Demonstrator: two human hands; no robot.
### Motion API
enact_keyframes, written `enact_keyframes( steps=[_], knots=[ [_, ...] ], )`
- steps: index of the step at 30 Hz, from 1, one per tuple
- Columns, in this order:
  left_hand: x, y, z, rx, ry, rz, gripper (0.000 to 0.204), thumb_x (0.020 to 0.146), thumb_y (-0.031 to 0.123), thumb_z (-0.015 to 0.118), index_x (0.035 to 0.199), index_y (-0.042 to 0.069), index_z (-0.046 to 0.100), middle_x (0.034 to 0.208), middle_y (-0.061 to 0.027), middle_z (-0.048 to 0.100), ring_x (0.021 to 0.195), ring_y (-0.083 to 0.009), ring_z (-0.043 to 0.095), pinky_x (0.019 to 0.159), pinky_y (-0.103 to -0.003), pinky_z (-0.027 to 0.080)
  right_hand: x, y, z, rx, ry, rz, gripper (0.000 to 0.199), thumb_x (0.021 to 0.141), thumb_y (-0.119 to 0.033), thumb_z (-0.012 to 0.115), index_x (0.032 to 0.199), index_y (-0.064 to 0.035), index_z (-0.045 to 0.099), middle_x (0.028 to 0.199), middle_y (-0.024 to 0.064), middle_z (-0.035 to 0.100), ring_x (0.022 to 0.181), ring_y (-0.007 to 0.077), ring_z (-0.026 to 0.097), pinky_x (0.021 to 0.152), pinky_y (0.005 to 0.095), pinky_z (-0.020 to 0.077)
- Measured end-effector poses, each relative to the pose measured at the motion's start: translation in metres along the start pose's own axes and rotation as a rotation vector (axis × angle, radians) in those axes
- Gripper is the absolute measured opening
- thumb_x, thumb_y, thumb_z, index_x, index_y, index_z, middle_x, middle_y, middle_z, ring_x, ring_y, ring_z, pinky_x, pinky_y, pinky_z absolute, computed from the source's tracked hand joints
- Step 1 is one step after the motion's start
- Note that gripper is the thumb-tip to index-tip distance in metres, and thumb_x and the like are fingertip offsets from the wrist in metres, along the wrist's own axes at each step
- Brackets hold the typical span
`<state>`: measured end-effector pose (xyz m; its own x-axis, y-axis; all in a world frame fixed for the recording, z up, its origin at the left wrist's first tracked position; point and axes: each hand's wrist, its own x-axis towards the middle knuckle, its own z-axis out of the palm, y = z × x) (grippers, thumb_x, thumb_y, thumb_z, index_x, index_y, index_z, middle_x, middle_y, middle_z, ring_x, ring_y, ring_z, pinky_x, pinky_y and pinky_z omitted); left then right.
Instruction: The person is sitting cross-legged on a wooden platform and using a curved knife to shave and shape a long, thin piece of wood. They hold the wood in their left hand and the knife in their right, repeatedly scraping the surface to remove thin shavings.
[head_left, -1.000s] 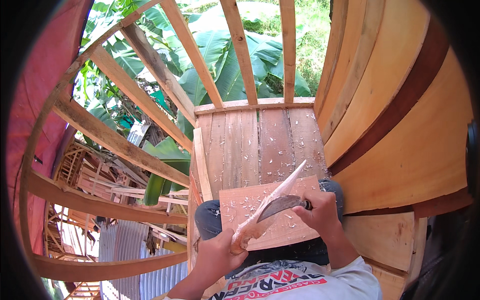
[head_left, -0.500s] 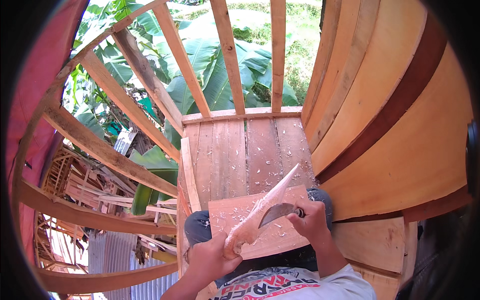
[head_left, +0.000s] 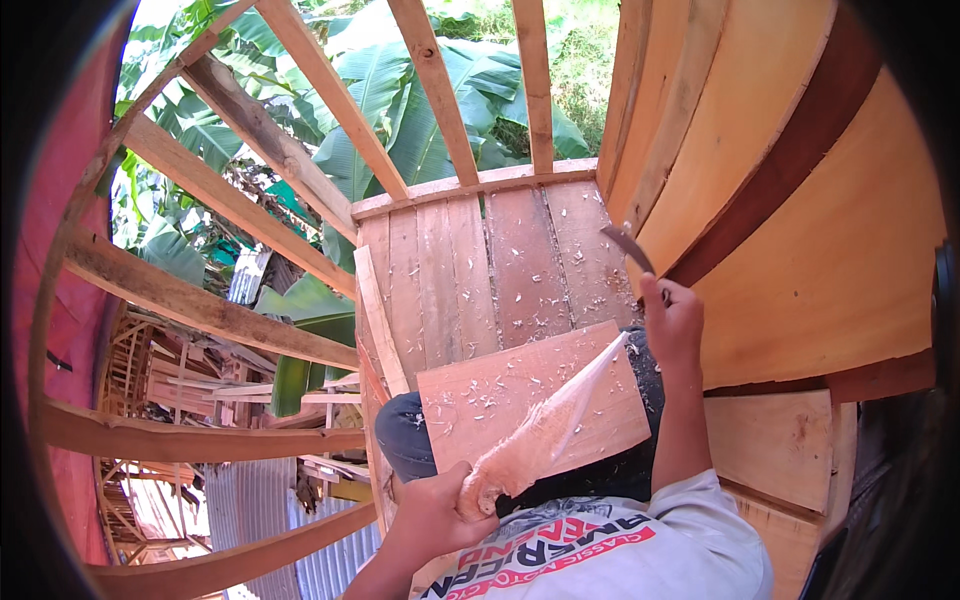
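Observation:
My left hand [head_left: 440, 508] is closed round the thick, rough end of a pale carved piece of wood [head_left: 545, 425]. The piece tapers to a point that lies toward the far right. Under it, a flat wooden board [head_left: 480, 385] rests across my lap, dotted with shavings. My right hand [head_left: 673, 318] grips a knife by its handle, raised beyond the board's right side. The curved blade of the knife [head_left: 628, 247] points up and to the left, apart from the wood. Its handle is mostly hidden in my fist.
A plank floor [head_left: 525, 260] scattered with shavings stretches ahead. Wooden slats [head_left: 330, 95] form a railing in front and at left, with banana leaves [head_left: 385, 120] beyond. A plywood wall [head_left: 810, 260] curves along the right. Corrugated metal sheets [head_left: 250, 510] lie below left.
My right hand has lifted the knife off the carved wood and moved it forward and right. The carved piece has tilted lower toward the right in my left hand. The view has shifted slightly.

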<state>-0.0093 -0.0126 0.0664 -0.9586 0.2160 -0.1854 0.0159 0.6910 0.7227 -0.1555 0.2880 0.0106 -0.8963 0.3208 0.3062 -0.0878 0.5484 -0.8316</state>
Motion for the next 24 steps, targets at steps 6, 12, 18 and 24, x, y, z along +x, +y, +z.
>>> enact_keyframes(
  steps=[6, 12, 18, 24],
  knots=[
    [0.007, -0.018, -0.004, -0.146, 0.14, -0.046, 0.047, 0.062, 0.015, 0.071, 0.105, -0.001, 0.059, 0.077, -0.0148, 0.067, 0.071, -0.0273, 0.069, 0.065, -0.032, 0.052, -0.025, -0.009, -0.006, 0.038, -0.224, -0.088, 0.055, 0.081, -0.049, 0.067, 0.058, -0.0007, 0.053, 0.048, 0.0141, 0.044, 0.044, 0.0302, 0.044, 0.046, 0.0372, 0.0365],
    [0.021, -0.003, 0.011, -0.208, 0.063, -0.021, 0.042, 0.063, 0.013, 0.069, 0.1, -0.002, 0.06, 0.072, -0.0144, 0.065, 0.065, -0.0237, 0.067, 0.063, -0.029, 0.05, -0.058, -0.033, 0.009, -0.048, -0.386, -0.393, 0.06, 0.077, -0.058, 0.065, 0.058, -0.003, 0.052, 0.049, 0.0121, 0.043, 0.046, 0.0286, 0.05, 0.045, 0.036, 0.0366],
    [0.014, 0.0, 0.022, -0.19, 0.057, -0.017, 0.039, 0.063, 0.013, 0.069, 0.097, -0.003, 0.06, 0.069, -0.0155, 0.063, 0.064, -0.0252, 0.067, 0.062, -0.031, 0.05, -0.021, -0.005, 0.006, -0.131, -0.215, -0.279, 0.067, 0.071, -0.067, 0.065, 0.055, -0.0041, 0.048, 0.048, 0.0125, 0.045, 0.046, 0.0331, 0.051, 0.043, 0.0386, 0.0373],
    [0.019, 0.001, 0.016, -0.14, 0.066, -0.041, 0.043, 0.063, 0.016, 0.07, 0.099, -0.003, 0.059, 0.07, -0.0166, 0.063, 0.067, -0.0286, 0.068, 0.063, -0.032, 0.051, -0.012, 0.008, 0.021, -0.162, -0.128, -0.266, 0.072, 0.071, -0.072, 0.06, 0.055, -0.0035, 0.047, 0.047, 0.013, 0.043, 0.046, 0.0334, 0.05, 0.043, 0.0384, 0.0362]
  ],
)
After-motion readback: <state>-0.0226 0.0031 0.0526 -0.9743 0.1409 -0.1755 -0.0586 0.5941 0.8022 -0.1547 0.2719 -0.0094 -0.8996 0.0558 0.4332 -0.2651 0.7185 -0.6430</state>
